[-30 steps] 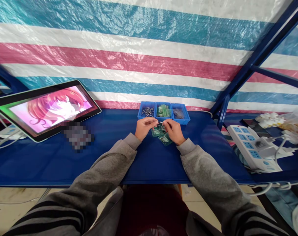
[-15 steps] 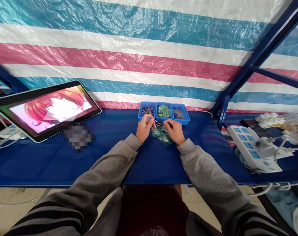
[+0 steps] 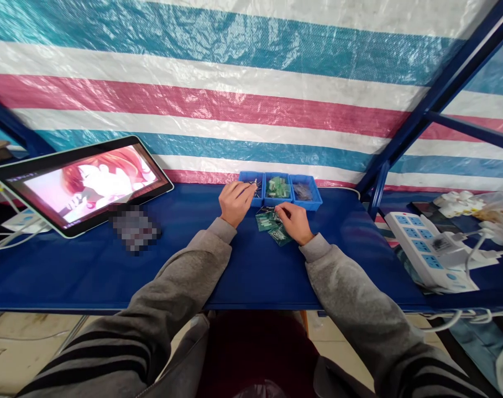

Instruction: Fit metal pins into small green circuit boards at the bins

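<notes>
My left hand (image 3: pixel 234 200) reaches over the leftmost of three small blue bins (image 3: pixel 245 178), the one with small metal pins, its fingers pinched together over the bin. What it pinches is too small to name. My right hand (image 3: pixel 292 220) rests on the blue table beside a small pile of green circuit boards (image 3: pixel 269 223), fingers curled and pinching at one board. The middle bin (image 3: pixel 277 188) holds green parts and the right bin (image 3: pixel 304 191) holds dark parts.
A tilted screen (image 3: pixel 83 181) playing a cartoon stands at the left of the blue table (image 3: pixel 193 265). A white power strip (image 3: pixel 425 246) with cables and a white plug lies at the right. A striped tarp hangs behind, with blue frame posts (image 3: pixel 380 177) at the right.
My left hand has moved away from my right hand, up and left to the pin bin. My right hand has stayed by the green boards.
</notes>
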Available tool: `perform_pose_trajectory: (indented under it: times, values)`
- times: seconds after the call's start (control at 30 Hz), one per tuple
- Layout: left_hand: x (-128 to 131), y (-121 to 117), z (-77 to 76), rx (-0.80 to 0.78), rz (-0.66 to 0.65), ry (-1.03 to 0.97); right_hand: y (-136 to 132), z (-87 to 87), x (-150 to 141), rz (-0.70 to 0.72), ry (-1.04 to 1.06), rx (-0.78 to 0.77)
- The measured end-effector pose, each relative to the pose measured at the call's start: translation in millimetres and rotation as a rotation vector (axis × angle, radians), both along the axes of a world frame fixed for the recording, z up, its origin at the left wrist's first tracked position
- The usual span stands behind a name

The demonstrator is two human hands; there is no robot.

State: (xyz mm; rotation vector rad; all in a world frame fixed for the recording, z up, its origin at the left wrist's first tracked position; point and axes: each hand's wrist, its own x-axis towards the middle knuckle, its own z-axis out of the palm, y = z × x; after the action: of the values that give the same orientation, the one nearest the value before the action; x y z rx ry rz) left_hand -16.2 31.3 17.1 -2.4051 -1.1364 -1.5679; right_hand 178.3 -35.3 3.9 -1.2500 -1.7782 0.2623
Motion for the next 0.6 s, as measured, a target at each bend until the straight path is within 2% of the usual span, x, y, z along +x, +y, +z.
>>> perform_pose_trajectory:
  times: [0.07,0.13,0.3,0.4,0.6]
  values:
    - [0.9,7.7,-0.1,-0.035,0.066,0.043,0.2,-0.1,0.0,-0.005,0.001,0.003]
    - [1.3,7.4,-1.5,-0.063,0.056,0.096,0.7,-0.2,0.7,-0.015,-0.002,0.002]
    - [-4.7,-12.0,-10.3,-0.128,-0.213,0.332,4.2,-3.8,4.5,-0.065,-0.018,-0.025]
    - [-6.6,-19.1,-17.4,-0.204,-0.299,0.42,7.3,-8.6,7.0,-0.079,-0.068,-0.045]
    - [0.8,-19.7,-28.5,-0.223,-0.269,0.428,12.0,-21.5,8.5,-0.047,-0.265,-0.103]
